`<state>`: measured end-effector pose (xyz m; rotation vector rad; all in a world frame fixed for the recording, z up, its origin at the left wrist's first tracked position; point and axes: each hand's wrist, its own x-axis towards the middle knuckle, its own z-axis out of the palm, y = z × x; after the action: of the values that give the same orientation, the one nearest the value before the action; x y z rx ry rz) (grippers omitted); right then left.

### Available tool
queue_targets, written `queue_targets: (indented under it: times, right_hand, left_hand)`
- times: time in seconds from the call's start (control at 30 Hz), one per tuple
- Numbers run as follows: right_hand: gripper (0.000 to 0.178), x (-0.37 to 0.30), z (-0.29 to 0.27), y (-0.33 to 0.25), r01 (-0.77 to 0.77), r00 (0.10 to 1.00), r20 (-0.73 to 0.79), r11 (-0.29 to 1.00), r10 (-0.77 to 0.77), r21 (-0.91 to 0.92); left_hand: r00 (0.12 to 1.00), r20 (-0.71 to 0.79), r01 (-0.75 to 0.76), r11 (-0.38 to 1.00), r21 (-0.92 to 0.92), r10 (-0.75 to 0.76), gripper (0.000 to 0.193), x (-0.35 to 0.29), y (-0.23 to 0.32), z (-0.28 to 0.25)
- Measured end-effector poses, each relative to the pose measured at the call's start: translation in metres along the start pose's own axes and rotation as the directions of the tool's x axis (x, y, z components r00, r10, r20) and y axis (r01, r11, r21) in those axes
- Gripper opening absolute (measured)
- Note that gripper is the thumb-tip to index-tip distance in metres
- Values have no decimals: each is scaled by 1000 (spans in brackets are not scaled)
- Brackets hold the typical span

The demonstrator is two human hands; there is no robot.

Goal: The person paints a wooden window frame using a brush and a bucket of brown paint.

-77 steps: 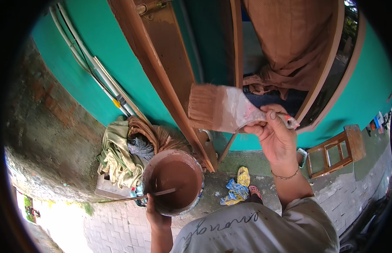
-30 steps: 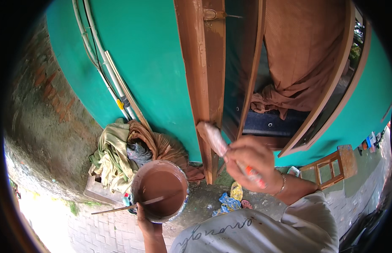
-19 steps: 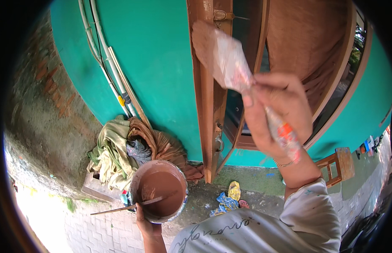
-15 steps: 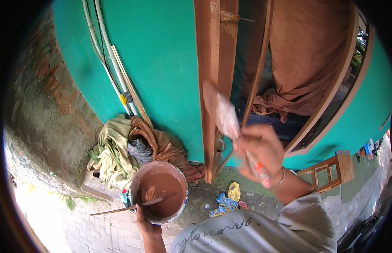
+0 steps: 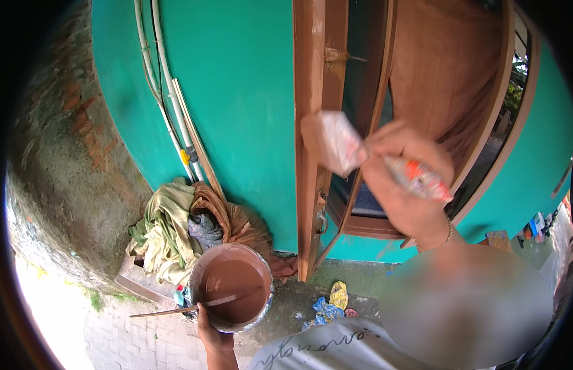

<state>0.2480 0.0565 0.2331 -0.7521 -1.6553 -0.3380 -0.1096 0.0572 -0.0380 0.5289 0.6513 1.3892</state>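
My left hand (image 5: 212, 332) holds a bucket of brown paint (image 5: 257, 258) from its near side, the thumb up over the rim and the other fingers hidden beneath. A wooden stirring stick (image 5: 164, 311) lies across the rim by that thumb, one end dipped in the paint. My right hand (image 5: 405, 176) is closed round a paintbrush (image 5: 339, 143) with a whitish, red-marked covering. The brush's brown bristles, blurred, are at the brown wooden door frame (image 5: 310, 203); whether they touch it I cannot tell.
A green wall (image 5: 243, 123) carries white pipes (image 5: 174, 98). A heap of cloths (image 5: 169, 213) lies left of the bucket. Right of the frame is a window with a brown curtain (image 5: 444, 68). Crumpled blue and yellow plastic (image 5: 328, 308) lies on the floor. The lower right is blurred.
My right hand has moved up and to the right, and the brush has turned flatter. The left hand still holds the bucket, nearly unmoved. The view has shifted slightly.
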Motion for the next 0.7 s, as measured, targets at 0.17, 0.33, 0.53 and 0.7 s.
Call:
queue_targets:
  times: [0.17,0.33,0.53,0.7]
  right_hand:
    - [9,70,-12,-21,272,946,-108,932,-304,-241]
    - [12,68,-12,-21,427,871,-102,842,-482,-329]
    - [17,-46,10,-10,167,985,66,961,-156,-221]
    - [18,-73,13,-10,-135,973,178,989,145,-67]
  left_hand:
    - [998,-24,-49,999,15,50,61,-7,2,0]
    - [998,8,-60,998,6,60,61,-15,0,-2]
    - [998,4,-58,998,24,58,62,-18,0,-2]
    - [998,17,-59,998,15,59,63,-21,1,-5]
